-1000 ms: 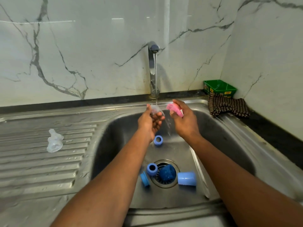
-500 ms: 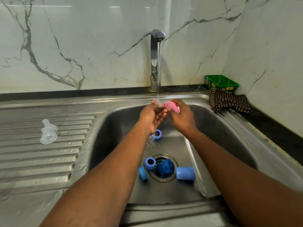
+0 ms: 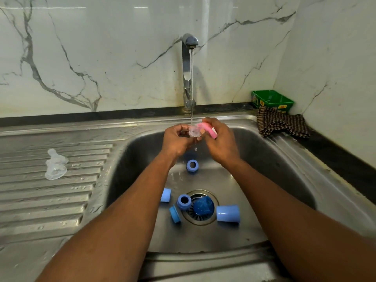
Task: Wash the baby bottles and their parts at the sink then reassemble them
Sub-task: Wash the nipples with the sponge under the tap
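Under the running tap (image 3: 189, 40), my left hand (image 3: 176, 139) grips a clear silicone teat (image 3: 194, 131) by its round base. My right hand (image 3: 220, 139) is closed on a pink sponge (image 3: 207, 129) that touches the teat. The thin water stream lands on the teat. On the sink floor lie several blue bottle parts: a ring (image 3: 192, 165) below my hands, a second ring (image 3: 184, 202) by the drain, a cap (image 3: 227, 213) on its side, a small cap (image 3: 166, 194), a lid (image 3: 175, 214) and a dark blue piece (image 3: 204, 206) on the drain grate. Two clear teats (image 3: 55, 164) rest on the draining board.
The steel sink basin (image 3: 280, 169) has a ribbed draining board (image 3: 40, 200) to its left. A checked cloth (image 3: 281, 124) lies at the back right corner beside a green tub (image 3: 271, 98). Marble walls stand behind and to the right.
Both hands have stayed under the tap. The teat has turned so its round base faces me, and the pink sponge now presses against it. The camera has tilted slightly.
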`<state>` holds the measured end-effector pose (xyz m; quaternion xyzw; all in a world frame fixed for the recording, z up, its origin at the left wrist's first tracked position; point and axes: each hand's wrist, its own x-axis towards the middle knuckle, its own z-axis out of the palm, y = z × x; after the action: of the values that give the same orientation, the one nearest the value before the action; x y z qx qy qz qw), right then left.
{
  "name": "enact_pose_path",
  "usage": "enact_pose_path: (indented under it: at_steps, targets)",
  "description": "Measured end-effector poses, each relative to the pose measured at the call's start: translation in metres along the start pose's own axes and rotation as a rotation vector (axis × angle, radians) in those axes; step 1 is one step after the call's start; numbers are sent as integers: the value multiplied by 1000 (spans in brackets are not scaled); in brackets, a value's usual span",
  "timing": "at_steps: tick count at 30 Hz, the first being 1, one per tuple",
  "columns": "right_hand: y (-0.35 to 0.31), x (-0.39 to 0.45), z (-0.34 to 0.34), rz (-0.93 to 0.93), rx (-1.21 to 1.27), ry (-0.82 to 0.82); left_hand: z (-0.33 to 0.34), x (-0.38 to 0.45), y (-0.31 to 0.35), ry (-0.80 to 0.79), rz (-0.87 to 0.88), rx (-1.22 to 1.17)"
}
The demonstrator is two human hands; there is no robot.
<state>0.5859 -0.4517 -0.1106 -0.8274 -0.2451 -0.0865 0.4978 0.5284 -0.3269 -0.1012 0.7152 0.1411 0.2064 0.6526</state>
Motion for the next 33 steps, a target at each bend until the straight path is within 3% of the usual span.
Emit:
enact_pose_path:
  at_steps: [4,9,15,19,25,30,33]
  targets:
    - [-2,-1,1,-11,-21,-51,-7,0,-1,-13,37,58]
    - [-8,-7,0,-50,3,-148,-7,2,4,92,212,381]
    - [-12,-3,-5,-19,-199,-26,4,-7,8,78,380,515]
    - [-16,-2,-3,8,-241,75,10,-2,5,164,374,627]
    - [-12,-5,-1,44,-165,160,7,-1,-5,146,364,631]
    - [-8,-3,6,-27,-90,27,10,2,-5,136,419,643]
    - [-12,-4,5,-23,-172,42,11,2,-6,156,394,679]
